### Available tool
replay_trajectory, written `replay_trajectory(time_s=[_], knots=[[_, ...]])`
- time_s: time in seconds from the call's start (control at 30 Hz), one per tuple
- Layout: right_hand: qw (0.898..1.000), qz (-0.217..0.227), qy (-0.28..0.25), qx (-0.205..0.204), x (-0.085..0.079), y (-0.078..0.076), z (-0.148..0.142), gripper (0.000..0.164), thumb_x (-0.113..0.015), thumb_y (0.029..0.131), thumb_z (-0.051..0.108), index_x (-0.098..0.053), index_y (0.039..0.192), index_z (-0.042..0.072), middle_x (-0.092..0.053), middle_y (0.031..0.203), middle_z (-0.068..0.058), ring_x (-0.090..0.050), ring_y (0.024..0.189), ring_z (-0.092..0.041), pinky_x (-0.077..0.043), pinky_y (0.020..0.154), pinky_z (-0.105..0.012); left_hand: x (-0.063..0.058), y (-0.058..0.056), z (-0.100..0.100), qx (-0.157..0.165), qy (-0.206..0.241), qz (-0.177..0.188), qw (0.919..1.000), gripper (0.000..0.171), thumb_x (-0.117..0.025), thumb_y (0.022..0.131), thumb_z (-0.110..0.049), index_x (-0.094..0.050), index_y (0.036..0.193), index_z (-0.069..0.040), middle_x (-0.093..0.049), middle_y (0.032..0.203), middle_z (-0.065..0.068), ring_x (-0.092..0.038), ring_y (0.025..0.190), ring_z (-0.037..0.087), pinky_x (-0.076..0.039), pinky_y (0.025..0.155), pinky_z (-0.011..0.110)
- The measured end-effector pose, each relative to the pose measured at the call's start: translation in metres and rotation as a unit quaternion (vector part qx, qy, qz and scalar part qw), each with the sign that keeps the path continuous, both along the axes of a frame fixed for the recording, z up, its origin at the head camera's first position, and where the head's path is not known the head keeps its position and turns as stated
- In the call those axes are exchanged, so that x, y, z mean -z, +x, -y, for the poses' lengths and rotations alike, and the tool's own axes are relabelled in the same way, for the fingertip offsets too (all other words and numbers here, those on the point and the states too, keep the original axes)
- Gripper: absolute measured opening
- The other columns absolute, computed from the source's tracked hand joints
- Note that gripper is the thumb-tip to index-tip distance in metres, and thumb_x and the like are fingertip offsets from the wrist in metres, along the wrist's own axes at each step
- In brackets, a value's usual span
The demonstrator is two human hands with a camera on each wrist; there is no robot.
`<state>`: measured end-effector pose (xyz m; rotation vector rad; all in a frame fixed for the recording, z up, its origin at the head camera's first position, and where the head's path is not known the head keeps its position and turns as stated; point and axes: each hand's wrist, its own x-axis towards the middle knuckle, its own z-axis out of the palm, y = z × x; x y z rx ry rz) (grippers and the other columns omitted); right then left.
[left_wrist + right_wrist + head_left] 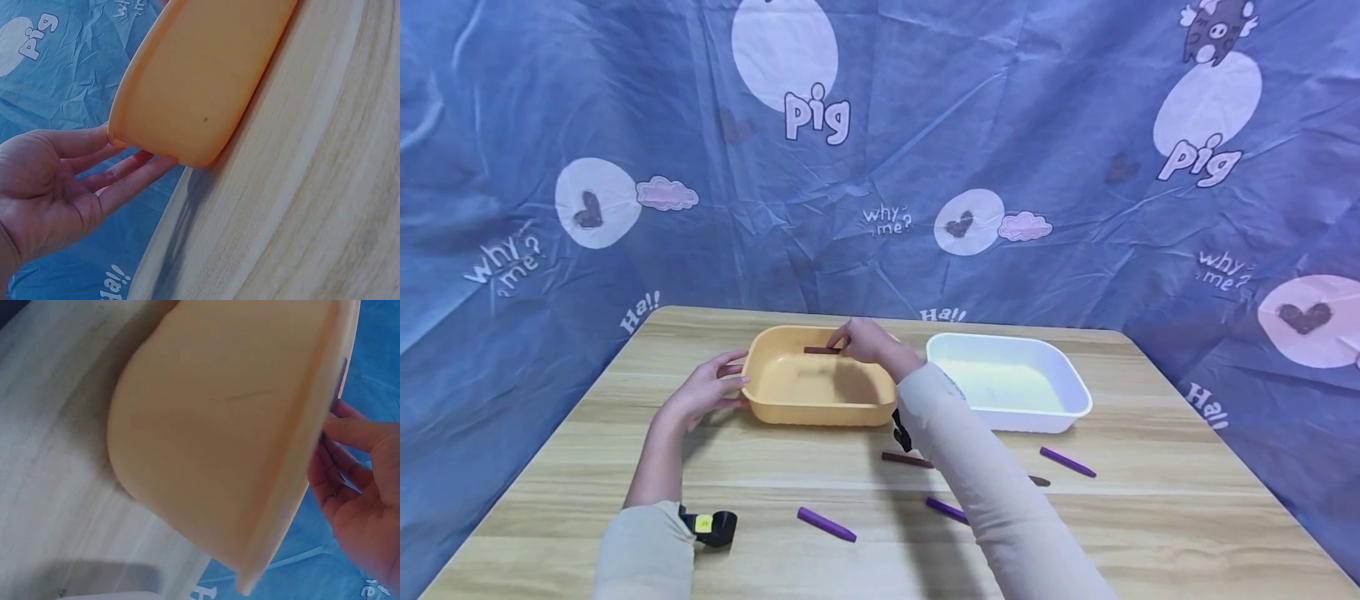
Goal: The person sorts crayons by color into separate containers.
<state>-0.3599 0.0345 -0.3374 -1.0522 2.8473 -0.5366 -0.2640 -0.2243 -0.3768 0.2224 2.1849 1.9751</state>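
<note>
Over the inside of an orange plastic bin point(820, 414), my right hand point(868, 340) pinches a brown crayon point(820, 350) by one end, holding it level. In the right wrist view the bin's wall hides most of that crayon, and the fingers point(350, 431) show just past the rim. My left hand point(703, 390) touches the bin's left end. Its fingers lie nearly straight against the wall in the left wrist view, with the thumb point(81, 140) at the rim.
A white bin point(1037, 423) stands right of the orange one. Nearer on the wooden table lie purple crayons point(826, 524), point(1067, 462) and brown crayons point(906, 458), some partly behind my right sleeve point(992, 492). A blue printed cloth point(880, 167) hangs behind the table.
</note>
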Motion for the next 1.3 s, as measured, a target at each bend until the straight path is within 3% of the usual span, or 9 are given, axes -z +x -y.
replay_trajectory(time_s=[0.17, 0.33, 0.57, 0.77, 0.9, 1.13, 1.3], knots=[[1.000, -0.007, -0.003, -0.021, 0.007, 0.001, -0.004, 0.025, -0.066, 0.077, -0.004, -0.072, 0.098, 0.005, -0.066, 0.074, -0.005, -0.051, 0.064, -0.010, -0.042, 0.062, -0.019, 0.000, 0.000, 0.000, 0.001, -0.002, 0.001, 1.0000, 0.058, -0.042, 0.092, 0.005, -0.011, 0.141, 0.010, -0.022, 0.136, 0.038, -0.042, 0.114, 0.047, -0.047, 0.086, 0.046], [1.000, 0.000, 0.008, -0.008, 0.014, 0.004, -0.006, 0.028, -0.062, 0.077, -0.007, -0.072, 0.099, 0.007, -0.067, 0.083, -0.005, -0.051, 0.070, -0.012, -0.044, 0.067, -0.021, -0.001, 0.001, -0.001, -0.003, -0.003, 0.003, 1.0000, 0.058, -0.042, 0.092, 0.005, -0.011, 0.141, 0.010, -0.022, 0.136, 0.038, -0.044, 0.112, 0.045, -0.046, 0.086, 0.046], [1.000, -0.024, 0.018, 0.005, 0.022, 0.004, -0.007, 0.029, -0.062, 0.075, -0.008, -0.073, 0.096, 0.008, -0.067, 0.080, -0.005, -0.055, 0.070, -0.014, -0.045, 0.065, -0.022, -0.002, 0.001, -0.001, -0.004, -0.004, 0.005, 1.0000, 0.059, -0.043, 0.092, 0.005, -0.011, 0.141, 0.010, -0.022, 0.136, 0.038, -0.043, 0.112, 0.046, -0.046, 0.086, 0.047], [0.998, -0.035, 0.054, 0.020, 0.028, 0.006, -0.005, 0.032, -0.056, 0.078, -0.009, -0.073, 0.096, 0.010, -0.068, 0.094, -0.003, -0.060, 0.085, -0.016, -0.047, 0.073, -0.023, -0.003, 0.002, -0.001, -0.005, -0.001, 0.009, 1.0000, 0.059, -0.042, 0.092, 0.006, -0.011, 0.141, 0.010, -0.021, 0.137, 0.038, -0.043, 0.112, 0.046, -0.047, 0.086, 0.046], [0.998, -0.041, 0.037, 0.017, 0.029, 0.007, -0.008, 0.029, -0.057, 0.080, -0.010, -0.072, 0.098, 0.006, -0.067, 0.099, -0.005, -0.060, 0.089, -0.017, -0.048, 0.074, -0.022, -0.002, 0.001, -0.001, -0.002, 0.000, 0.008, 1.0000, 0.059, -0.043, 0.092, 0.005, -0.010, 0.142, 0.009, -0.022, 0.137, 0.038, -0.044, 0.112, 0.046, -0.046, 0.086, 0.046], [0.998, -0.068, 0.002, -0.013, 0.005, 0.020, -0.016, 0.029, -0.055, 0.077, -0.010, -0.071, 0.097, 0.004, -0.067, 0.086, -0.007, -0.059, 0.078, -0.018, -0.047, 0.066, -0.022, -0.002, 0.001, -0.001, -0.001, -0.002, 0.007, 1.0000, 0.060, -0.044, 0.092, 0.005, -0.011, 0.142, 0.009, -0.022, 0.137, 0.037, -0.044, 0.112, 0.045, -0.047, 0.086, 0.045], [0.995, -0.084, -0.034, -0.047, -0.025, 0.043, -0.030, 0.027, -0.059, 0.076, -0.008, -0.070, 0.098, 0.002, -0.065, 0.084, -0.007, -0.057, 0.073, -0.017, -0.046, 0.064, -0.022, -0.004, 0.002, -0.001, -0.001, 0.000, 0.009, 1.0000, 0.060, -0.043, 0.092, 0.006, -0.010, 0.142, 0.009, -0.022, 0.137, 0.037, -0.041, 0.114, 0.047, -0.046, 0.086, 0.045]])
